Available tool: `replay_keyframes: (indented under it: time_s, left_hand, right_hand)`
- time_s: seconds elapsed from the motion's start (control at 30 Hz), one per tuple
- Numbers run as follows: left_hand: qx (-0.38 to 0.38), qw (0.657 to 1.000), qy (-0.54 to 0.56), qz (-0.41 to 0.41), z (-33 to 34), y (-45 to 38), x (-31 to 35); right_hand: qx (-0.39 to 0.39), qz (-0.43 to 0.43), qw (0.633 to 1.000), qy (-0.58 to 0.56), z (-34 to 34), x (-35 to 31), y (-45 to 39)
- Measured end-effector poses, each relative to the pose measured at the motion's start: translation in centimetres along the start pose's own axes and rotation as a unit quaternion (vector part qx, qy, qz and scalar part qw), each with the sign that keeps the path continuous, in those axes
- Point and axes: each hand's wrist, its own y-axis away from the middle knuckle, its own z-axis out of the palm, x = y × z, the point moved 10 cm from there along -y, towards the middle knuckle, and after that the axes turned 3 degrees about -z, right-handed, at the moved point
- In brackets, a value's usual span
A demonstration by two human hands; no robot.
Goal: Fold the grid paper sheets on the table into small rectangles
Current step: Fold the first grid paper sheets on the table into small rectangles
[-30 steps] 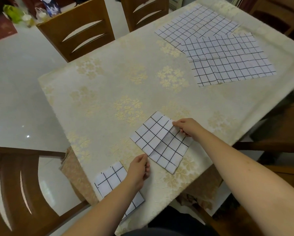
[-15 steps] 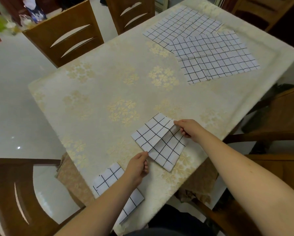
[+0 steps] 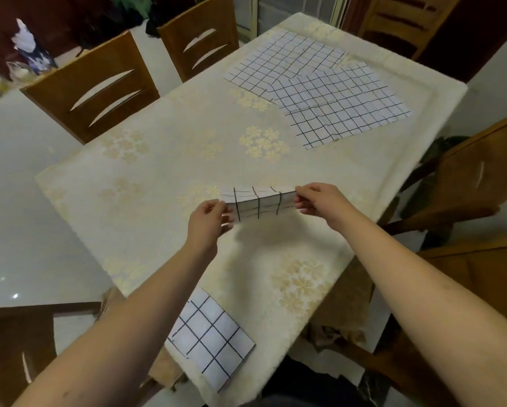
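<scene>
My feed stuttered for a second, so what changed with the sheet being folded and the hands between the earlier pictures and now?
The part-folded sheet, which lay flat on the table, is now lifted off it, pinched at its ends by the left hand and the right hand, with one half swinging over. The finished folded rectangle near the table's front edge and the two unfolded sheets at the far end stayed put.

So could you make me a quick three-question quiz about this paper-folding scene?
1. True or false: the half-folded grid paper sheet lies flat on the cream floral tablecloth.
2. How many unfolded grid sheets lie at the far end?
3. Which hand pinches the sheet: A left hand, B right hand, C both?

Key: 1 false, it is held up; 2 two; 3 C.
</scene>
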Motion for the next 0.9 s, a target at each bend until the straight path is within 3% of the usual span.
replay_keyframes:
  time_s: [0.13, 0.23, 0.37, 0.5, 0.7, 0.9]
  left_hand:
    - [0.006, 1.0, 0.003, 0.03, -0.6, 0.1, 0.1]
    - [0.02, 1.0, -0.009, -0.019, -1.7, -0.2, -3.9]
    - [0.03, 0.984, -0.137, -0.105, -3.7, -0.7, -10.7]
    - [0.049, 0.963, -0.237, -0.123, -5.0, -0.4, -12.6]
    - [0.045, 0.962, -0.248, -0.107, -5.5, -1.2, -12.0]
    - [-0.02, 0.965, -0.214, -0.147, -4.8, -2.2, -12.8]
  right_hand:
    - [0.023, -0.005, 1.0, -0.02, -0.4, 1.3, 2.1]
    - [0.035, 0.018, 0.999, -0.014, -0.6, 5.0, 3.9]
    - [0.044, 0.096, 0.993, 0.059, -0.3, 12.3, 5.8]
    - [0.13, 0.19, 0.973, -0.033, -0.4, 17.8, 7.3]
    - [0.212, 0.183, 0.96, -0.031, -1.0, 18.1, 7.4]
    - [0.197, 0.202, 0.957, 0.074, -0.9, 17.5, 6.9]
